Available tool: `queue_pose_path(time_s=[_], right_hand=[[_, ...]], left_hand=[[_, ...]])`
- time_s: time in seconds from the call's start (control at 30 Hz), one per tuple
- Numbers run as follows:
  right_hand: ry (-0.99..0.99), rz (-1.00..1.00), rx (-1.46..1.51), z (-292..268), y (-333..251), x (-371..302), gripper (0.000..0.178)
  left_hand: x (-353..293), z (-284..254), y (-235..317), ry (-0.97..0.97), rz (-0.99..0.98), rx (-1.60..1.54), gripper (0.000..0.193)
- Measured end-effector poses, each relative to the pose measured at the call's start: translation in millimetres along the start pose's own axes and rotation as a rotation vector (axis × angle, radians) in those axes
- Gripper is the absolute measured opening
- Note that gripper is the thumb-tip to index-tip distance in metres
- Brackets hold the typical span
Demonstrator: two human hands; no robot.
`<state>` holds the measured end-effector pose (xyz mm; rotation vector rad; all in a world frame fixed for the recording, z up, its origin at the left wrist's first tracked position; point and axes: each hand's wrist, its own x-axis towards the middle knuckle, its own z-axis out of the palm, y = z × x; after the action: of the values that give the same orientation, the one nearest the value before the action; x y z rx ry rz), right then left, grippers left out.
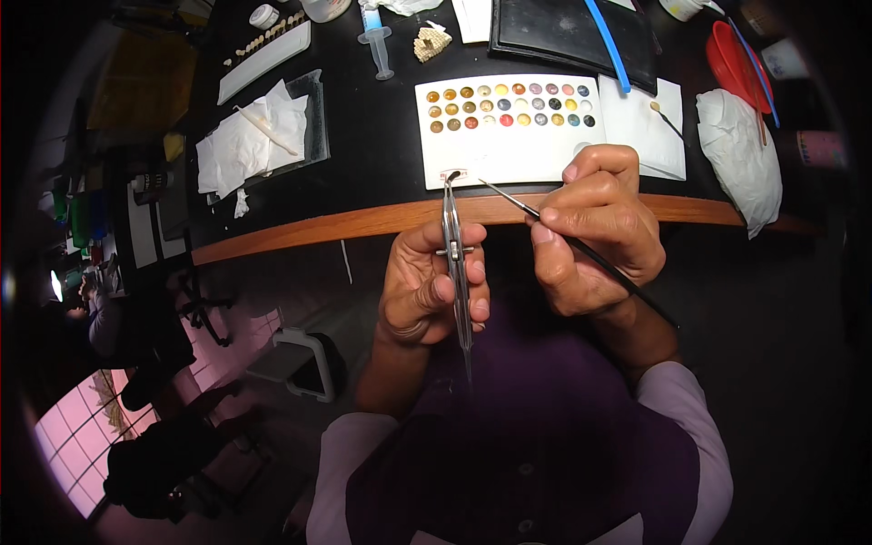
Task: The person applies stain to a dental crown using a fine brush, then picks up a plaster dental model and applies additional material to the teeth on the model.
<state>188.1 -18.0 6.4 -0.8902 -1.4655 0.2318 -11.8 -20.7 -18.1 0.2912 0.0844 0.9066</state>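
By the palette (536, 163), clasping tweezers (455, 250) in the left hand (420, 292), holding a brush (530, 212) in the right hand (601, 234), not yet dabbing the tweezers' dark piece (456, 173).

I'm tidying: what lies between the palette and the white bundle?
Right of the palette, white paper bearing a dark-handled tool, then a strip of black table; the head view shows this.

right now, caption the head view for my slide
Left fingers hold silver tweezers, right fingers a fine brush, near a white palette of coloured dabs.
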Motion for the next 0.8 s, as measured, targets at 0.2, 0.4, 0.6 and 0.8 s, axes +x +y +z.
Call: queue_pose_path(time_s=[0.2,0.4,0.6,0.8], right_hand=[[0.018,0.016,0.042,-4,4,-1,0.021],[-0.056,0.023,0.021,-3,-2,2,0.022],[-0.079,-0.032,-0.049,3,-5,10,0.026],[-0.120,-0.040,-0.086,13,-4,12,0.027]], left_hand=[[-3,3,7,0.095,0.028,0.235,0.044],[-3,3,8,0.077,0.007,0.048,0.043],[-1,6,5,0.026,-0.007,-0.251,0.042],[1,8,5,-0.003,-0.002,-0.415,0.039]])
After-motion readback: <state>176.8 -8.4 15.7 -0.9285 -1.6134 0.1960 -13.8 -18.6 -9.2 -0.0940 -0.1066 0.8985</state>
